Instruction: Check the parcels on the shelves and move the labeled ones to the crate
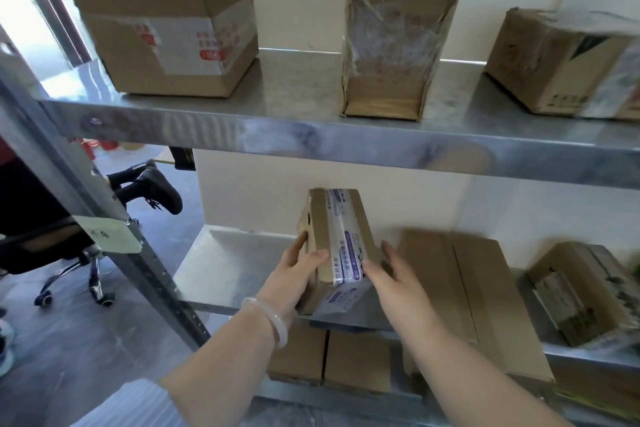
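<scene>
Both hands are on one small parcel, a brown carton wrapped along its length with white tape that carries purple print. The left grip holds its left side, thumb on top and fingers curled round the edge. The right grip holds the right side in the same way, thumb on the taped face. A pale bangle sits on the left wrist. The parcel is closed and tilted, and its near end reaches out past the front edge of the middle shelf. I cannot tell if its far end touches the shelf.

Just right of the right grip a flat carton lies closed on the same shelf. Further right is a blurred box; what it holds I cannot tell.

Above the grips, the top shelf carries three closed cartons: a wide box with a white label printed in red, a tall box with torn clear tape, and a third box far to the right.

Below the grips two small closed cartons stand side by side and touching.
</scene>
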Available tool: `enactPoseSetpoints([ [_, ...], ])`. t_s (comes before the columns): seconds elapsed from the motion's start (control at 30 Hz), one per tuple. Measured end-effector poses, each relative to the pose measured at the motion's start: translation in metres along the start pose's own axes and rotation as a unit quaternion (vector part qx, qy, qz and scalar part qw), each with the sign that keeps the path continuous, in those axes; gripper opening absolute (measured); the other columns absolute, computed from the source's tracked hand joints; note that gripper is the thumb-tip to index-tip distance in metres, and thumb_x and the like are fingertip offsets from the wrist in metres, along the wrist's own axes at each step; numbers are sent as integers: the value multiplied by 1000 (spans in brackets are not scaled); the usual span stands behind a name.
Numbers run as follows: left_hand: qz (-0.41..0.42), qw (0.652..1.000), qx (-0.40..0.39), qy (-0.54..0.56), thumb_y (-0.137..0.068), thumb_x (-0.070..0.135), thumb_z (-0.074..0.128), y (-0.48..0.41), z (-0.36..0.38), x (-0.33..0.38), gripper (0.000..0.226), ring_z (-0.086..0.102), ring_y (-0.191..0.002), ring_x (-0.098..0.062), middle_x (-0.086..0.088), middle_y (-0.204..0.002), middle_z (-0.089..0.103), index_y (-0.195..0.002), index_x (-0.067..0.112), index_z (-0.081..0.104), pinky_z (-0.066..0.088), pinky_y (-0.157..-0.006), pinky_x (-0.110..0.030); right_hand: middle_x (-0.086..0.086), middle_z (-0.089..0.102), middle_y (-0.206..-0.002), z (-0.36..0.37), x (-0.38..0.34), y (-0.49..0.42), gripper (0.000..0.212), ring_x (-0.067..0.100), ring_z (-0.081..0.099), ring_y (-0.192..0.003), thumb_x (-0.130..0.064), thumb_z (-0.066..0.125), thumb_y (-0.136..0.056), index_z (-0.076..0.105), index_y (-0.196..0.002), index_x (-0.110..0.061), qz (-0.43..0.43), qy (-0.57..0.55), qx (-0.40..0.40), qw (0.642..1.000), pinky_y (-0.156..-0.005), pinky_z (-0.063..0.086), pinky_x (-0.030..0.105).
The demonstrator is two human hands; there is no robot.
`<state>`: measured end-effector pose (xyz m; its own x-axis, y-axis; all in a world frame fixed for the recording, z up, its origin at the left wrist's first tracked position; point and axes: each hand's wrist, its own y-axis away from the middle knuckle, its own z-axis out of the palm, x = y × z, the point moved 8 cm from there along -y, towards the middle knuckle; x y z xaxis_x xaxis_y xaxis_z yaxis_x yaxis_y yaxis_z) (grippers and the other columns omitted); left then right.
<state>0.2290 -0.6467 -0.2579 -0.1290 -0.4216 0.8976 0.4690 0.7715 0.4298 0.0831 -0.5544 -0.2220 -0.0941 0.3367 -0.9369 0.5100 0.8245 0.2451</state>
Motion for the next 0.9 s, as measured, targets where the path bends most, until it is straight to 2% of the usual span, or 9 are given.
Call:
enactPoseSetpoints([
  [0.1, 9, 1000, -1, 6, -91, 48, 58, 1, -1, -2, 41, 65, -107, -17, 5, -111, 73, -131, 50, 49, 53, -88, -35, -16, 65, -115, 10, -2, 2, 30, -2, 61, -99, -38, 52, -97, 55, -128, -38, 1, -19, -49, 999, -71, 47, 14],
  [0.17, 37, 998, 25, -44, -95, 46, 53, 0, -8, 0, 35, 65, -104, -10, 9, -103, 74, -130, 42, 54, 51, -92, -28, -22, 62, -114, 15, -5, 3, 31, -7, 59, -98, -33, 51, -99, 50, -128, -44, -21, -25, -59, 998, -68, 46, 8],
  [0.3, 94, 982, 76, -144, -103, 30, 45, 0, -19, 15, 47, 62, -94, 3, 18, -110, 64, -148, 34, 34, 48, -72, -12, -31, 55, -119, 28, -13, 5, 38, -18, 52, -107, -26, 46, -101, 40, -130, -50, -61, 8, -84, 995, -91, 43, 8],
  [0.43, 98, 979, 35, -177, -82, 56, 65, -3, -9, 11, 83, 59, -114, -9, 4, -135, 56, -152, 34, 24, 48, -86, -15, -20, 41, -145, 40, -17, 2, 39, -3, 36, -133, -37, 44, -101, 43, -138, -45, -109, 74, -89, 987, -115, 30, 30],
  [0.53, 75, 986, 37, -147, -66, 63, 76, -7, -17, 2, 104, 59, -119, -15, 1, -137, 56, -152, 30, 26, 51, -94, -25, -20, 33, -148, 47, -16, 0, 47, -5, 27, -135, -39, 43, -101, 38, -147, -34, -112, 122, -100, 981, -114, 24, 22],
  [0.63, 47, 994, 55, -85, -71, 54, 78, -8, -32, -6, 89, 66, -110, -20, 0, -125, 64, -146, 36, 34, 54, -96, -42, -20, 36, -141, 42, -9, -6, 48, -4, 31, -128, -35, 47, -100, 35, -146, -39, -100, 141, -79, 982, -103, 29, 17],
  [0.73, 12, 998, 52, -22, -58, 64, 74, -10, -40, -16, 90, 69, -105, -22, 1, -117, 70, -140, 45, 42, 54, -94, -48, -12, 39, -147, 36, 6, -17, 56, 12, 36, -137, -35, 53, -98, 29, -148, -40, -29, 124, -56, 990, -108, 32, 31],
  [0.83, 11, 998, 42, -44, -77, 59, 63, -11, -42, -19, 61, 67, -106, -18, 6, -114, 71, -135, 50, 47, 54, -94, -42, -7, 37, -153, 46, 14, -19, 64, 16, 37, -138, -31, 55, -97, 21, -151, -38, 21, 121, -90, 988, -107, 34, 31],
  [0.9, 19, 995, 58, -84, -96, 43, 52, -14, -48, -19, 36, 63, -105, -10, 11, -114, 68, -132, 48, 49, 50, -85, -25, -6, 38, -151, 51, 14, -20, 65, 15, 40, -135, -28, 54, -98, 20, -151, -39, 25, 130, -98, 986, -101, 36, 27],
])
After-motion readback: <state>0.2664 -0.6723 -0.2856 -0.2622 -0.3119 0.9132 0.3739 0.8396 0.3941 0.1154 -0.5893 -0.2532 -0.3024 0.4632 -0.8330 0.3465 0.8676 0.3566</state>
